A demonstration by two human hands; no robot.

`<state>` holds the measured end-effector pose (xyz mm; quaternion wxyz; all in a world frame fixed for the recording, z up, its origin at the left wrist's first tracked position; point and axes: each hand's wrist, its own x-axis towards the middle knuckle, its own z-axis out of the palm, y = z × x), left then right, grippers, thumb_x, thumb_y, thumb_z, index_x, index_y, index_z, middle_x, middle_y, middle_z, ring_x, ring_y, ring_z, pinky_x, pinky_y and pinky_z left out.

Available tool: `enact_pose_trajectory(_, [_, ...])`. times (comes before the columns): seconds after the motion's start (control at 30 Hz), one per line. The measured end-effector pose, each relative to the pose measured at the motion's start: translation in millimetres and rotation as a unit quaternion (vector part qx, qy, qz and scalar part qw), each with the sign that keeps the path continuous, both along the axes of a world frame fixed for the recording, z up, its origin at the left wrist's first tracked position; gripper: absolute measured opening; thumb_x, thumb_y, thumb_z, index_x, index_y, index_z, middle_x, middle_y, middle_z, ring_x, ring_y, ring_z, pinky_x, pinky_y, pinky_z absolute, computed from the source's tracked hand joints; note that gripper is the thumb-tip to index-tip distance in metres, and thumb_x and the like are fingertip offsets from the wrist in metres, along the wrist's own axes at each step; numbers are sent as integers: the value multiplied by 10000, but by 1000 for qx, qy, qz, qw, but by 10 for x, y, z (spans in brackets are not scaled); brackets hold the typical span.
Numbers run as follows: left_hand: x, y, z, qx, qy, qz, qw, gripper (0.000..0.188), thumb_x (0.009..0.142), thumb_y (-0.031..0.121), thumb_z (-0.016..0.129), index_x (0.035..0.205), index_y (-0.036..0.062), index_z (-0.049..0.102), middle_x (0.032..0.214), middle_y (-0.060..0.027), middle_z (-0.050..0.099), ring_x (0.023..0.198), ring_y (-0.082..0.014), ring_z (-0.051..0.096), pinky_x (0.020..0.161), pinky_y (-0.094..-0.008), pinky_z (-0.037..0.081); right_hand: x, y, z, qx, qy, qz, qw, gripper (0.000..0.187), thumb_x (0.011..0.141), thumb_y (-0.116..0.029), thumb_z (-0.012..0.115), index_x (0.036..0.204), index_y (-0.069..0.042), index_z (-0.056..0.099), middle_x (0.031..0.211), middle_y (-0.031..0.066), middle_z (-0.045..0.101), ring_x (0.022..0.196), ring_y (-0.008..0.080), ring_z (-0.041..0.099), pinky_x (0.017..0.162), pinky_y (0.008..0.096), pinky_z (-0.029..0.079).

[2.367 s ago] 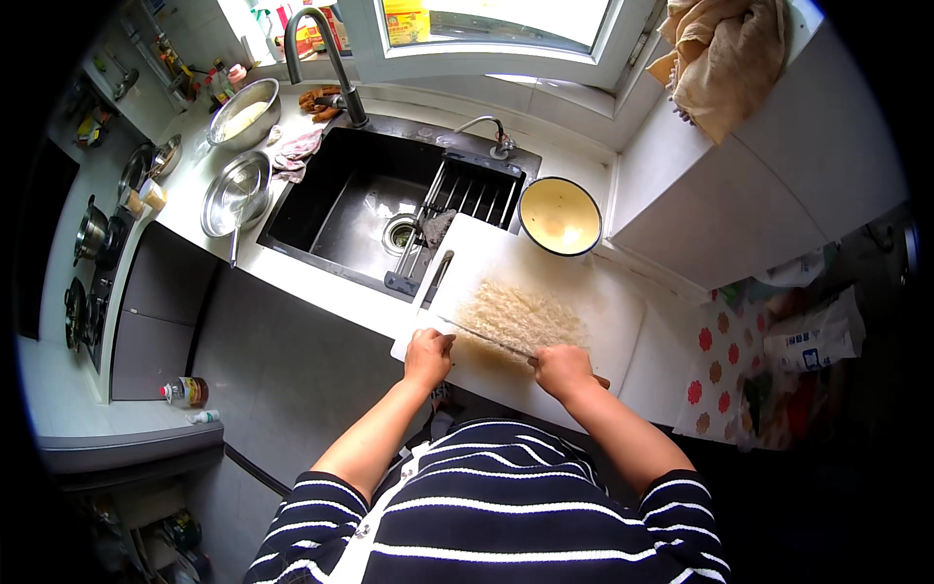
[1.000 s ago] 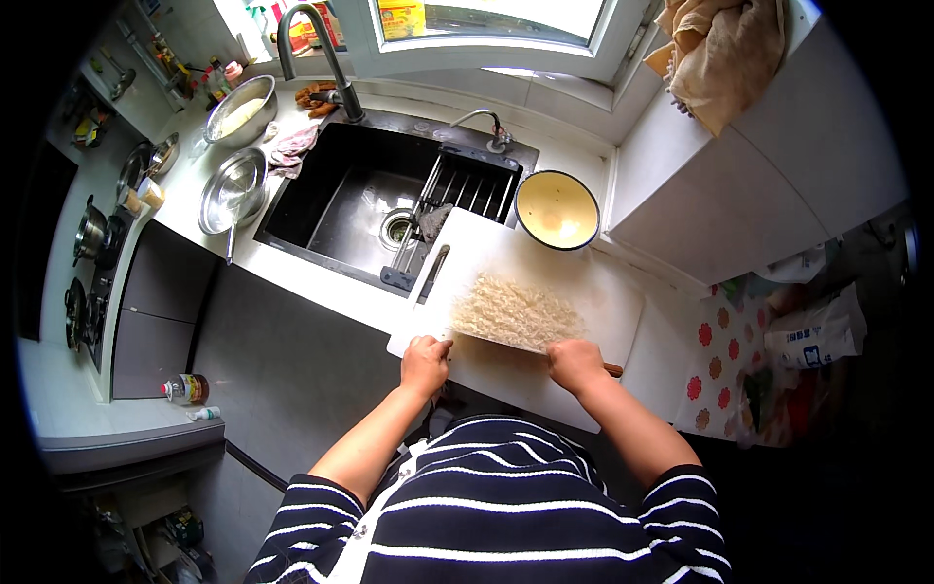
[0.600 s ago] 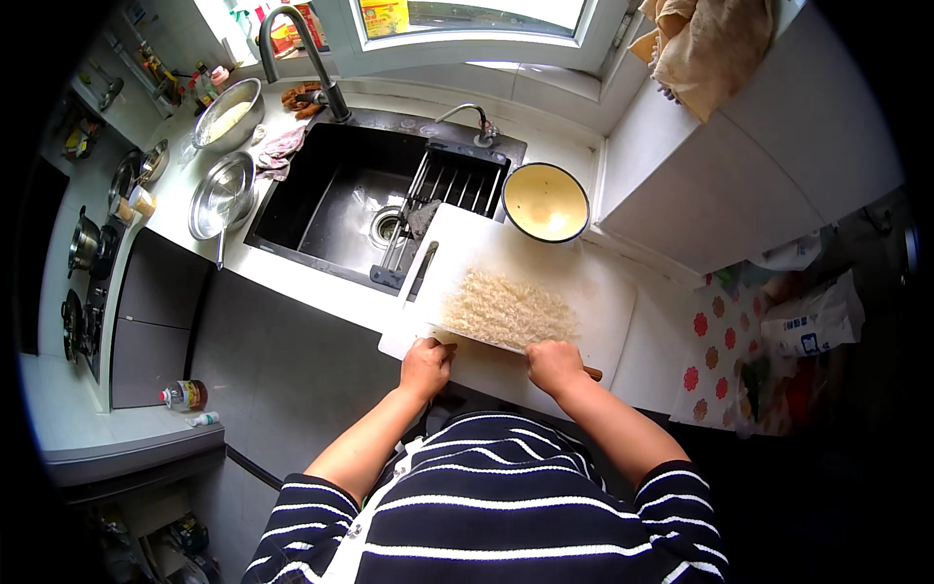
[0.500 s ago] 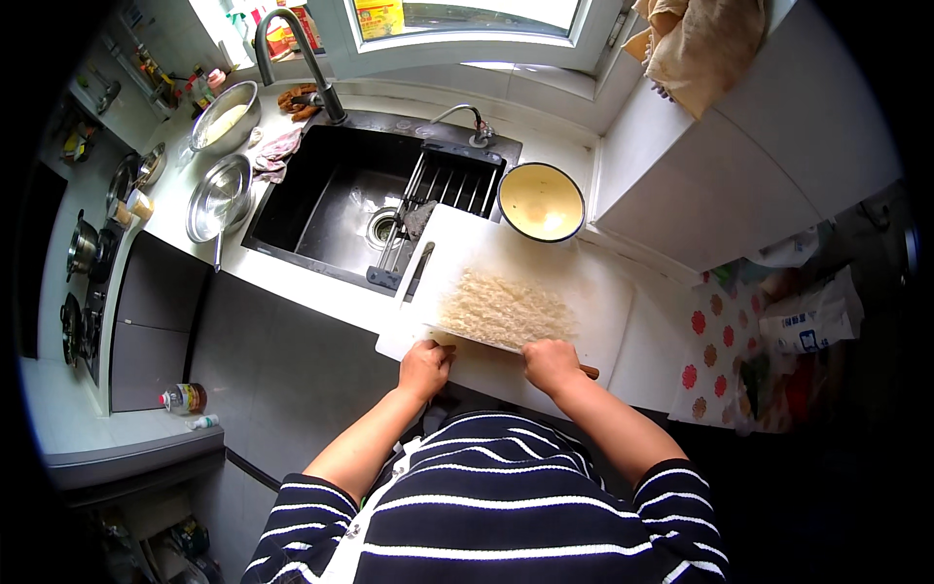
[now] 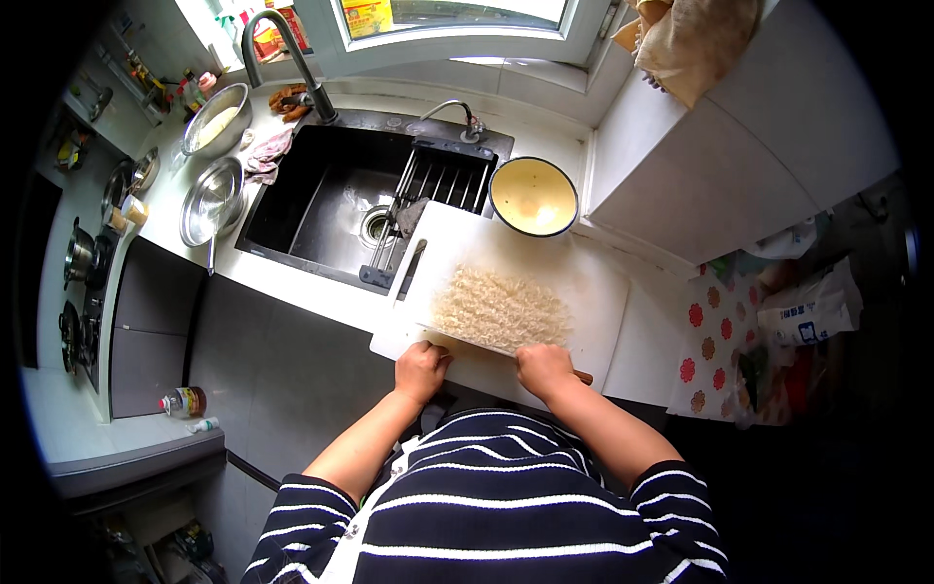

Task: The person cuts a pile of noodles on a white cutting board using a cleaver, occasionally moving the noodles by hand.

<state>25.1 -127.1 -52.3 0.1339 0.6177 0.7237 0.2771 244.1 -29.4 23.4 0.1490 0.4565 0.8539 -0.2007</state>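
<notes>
On a white cutting board (image 5: 593, 292) lies a spread heap of finely chopped pale bits (image 5: 501, 307). My right hand (image 5: 545, 371) is closed round the wooden handle of a knife (image 5: 583, 378), at the near right side of the heap. The blade runs leftward along the heap's near edge, seen only as a thin line. By the board's near left edge, my left hand (image 5: 420, 372) is closed with its fingers curled. A small yellowish-brown patch shows beside its fingertips; what the fingers hold, if anything, I cannot make out.
Behind the board stands a cream bowl with a dark rim (image 5: 533, 197). A black sink (image 5: 321, 195) with a drying rack (image 5: 428, 185) and tall faucet (image 5: 282, 49) lies left. Metal bowls (image 5: 211, 200) sit beyond it. A flowered cloth (image 5: 715, 341) and bags are at right.
The whole view has shifted slightly, so everything sits a little farther left. Both hands keep nearly the same place and grip, and the heap looks much the same.
</notes>
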Motion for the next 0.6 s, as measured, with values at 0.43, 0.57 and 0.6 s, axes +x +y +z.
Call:
enact_pose_trajectory(0.43, [19,-40,-15,-2,-9,34,999,186,725,257,768,738,91,687,745,-74,631,697,-278,635,597,-390,511,-74,-74,39,-34,2,-2,999,167,792,-146,571,886,-96,699,899,156,699,851,339,683,734,448,549])
enact_pose_trajectory(0.57, [8,-14,-92,5,-7,37,999,172,729,252,761,738,94,693,760,-79,637,700,-285,634,598,-399,513,-117,-64,-121,14,46,-3,999,144,780,-182,583,805,-103,701,811,150,693,770,332,680,685,449,546])
enact_pose_trajectory(0.6, [13,4,-108,11,-5,34,999,164,731,247,758,740,96,695,764,-80,639,702,-287,634,600,-400,514,-102,-73,-132,15,51,-6,999,144,782,-184,584,806,-103,701,813,150,693,772,333,680,687,450,546])
